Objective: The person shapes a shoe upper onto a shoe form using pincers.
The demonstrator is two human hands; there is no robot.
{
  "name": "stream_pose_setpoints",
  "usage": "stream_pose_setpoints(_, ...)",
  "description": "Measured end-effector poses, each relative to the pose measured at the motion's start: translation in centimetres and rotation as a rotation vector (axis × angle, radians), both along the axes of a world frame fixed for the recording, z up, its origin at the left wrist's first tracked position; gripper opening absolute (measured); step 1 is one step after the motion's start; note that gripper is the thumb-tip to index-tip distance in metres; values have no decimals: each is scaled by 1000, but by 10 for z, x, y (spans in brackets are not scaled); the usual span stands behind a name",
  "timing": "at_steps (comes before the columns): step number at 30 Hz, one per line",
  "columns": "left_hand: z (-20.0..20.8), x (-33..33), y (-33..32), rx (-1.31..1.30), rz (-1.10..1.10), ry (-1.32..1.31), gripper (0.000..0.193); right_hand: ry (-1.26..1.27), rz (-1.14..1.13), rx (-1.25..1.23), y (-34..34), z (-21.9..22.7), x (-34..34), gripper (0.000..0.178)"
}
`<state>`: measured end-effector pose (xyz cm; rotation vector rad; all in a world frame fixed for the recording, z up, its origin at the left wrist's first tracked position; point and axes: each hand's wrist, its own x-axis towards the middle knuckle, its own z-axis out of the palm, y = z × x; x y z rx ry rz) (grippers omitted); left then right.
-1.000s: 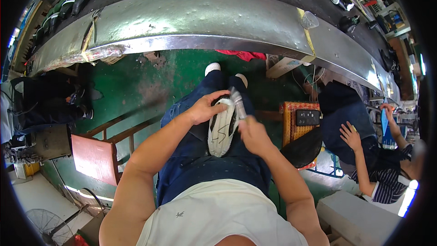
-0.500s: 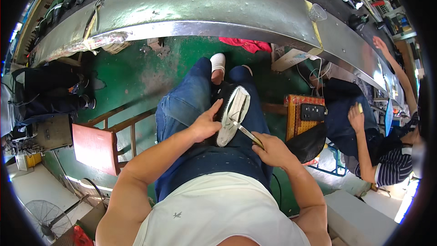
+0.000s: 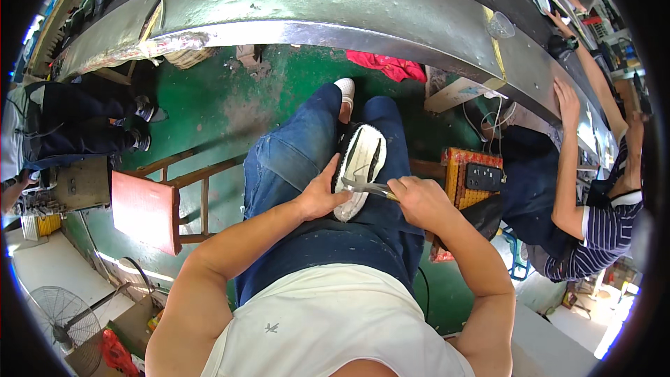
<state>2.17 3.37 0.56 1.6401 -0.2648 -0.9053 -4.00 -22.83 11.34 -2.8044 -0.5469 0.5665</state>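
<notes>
A shoe [image 3: 362,157] lies bottom up on my lap, its underside whitish with dark lines and its side dark. My left hand [image 3: 324,191] is closed on the shoe's left edge, thumb on the near part of the underside. In my right hand [image 3: 423,202] is a slim metal tool [image 3: 373,188] that looks like pliers, gripped by its handle. The tool lies across the near half of the underside, its head pointing left toward my left thumb. Whether its jaws are closed on anything is too small to tell.
A long metal-edged bench [image 3: 314,33] runs ahead of my knees. At left stands a reddish-topped stool [image 3: 145,211]; at right, a phone [image 3: 483,176] lies on a beaded seat [image 3: 453,181]. A person in a striped shirt [image 3: 606,244] works close by on the right. A fan [image 3: 64,328] stands lower left.
The tool has swung from a diagonal to nearly level across the shoe. My right hand has moved up slightly. The neighbour's nearer hand has gone up to the bench.
</notes>
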Motion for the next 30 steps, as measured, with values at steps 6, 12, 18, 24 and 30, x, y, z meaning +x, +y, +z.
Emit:
stream_pose_setpoints(6, -9, 2, 0, -298, 4, 201, 113, 235, -116, 493, 13, -24, -9, 33)
stream_pose_setpoints(12, 12, -2, -6, 16, -65, -19, 111, 7, -141, 332, 4, 1, -17, 49)
stream_pose_setpoints(18, 17, -19, -19, 106, -66, -72, 112, 400, -194, -88, 27, 52, 15, 42)
stream_pose_setpoints(24, -2, -22, -5, -511, 188, 438, 81, 455, -43, -22, 18, 49, 26, 30)
stream_pose_setpoints(30, 22, -14, -25, -363, 541, 540, 75, 186, -178, 252, 29, -1, -19, 23)
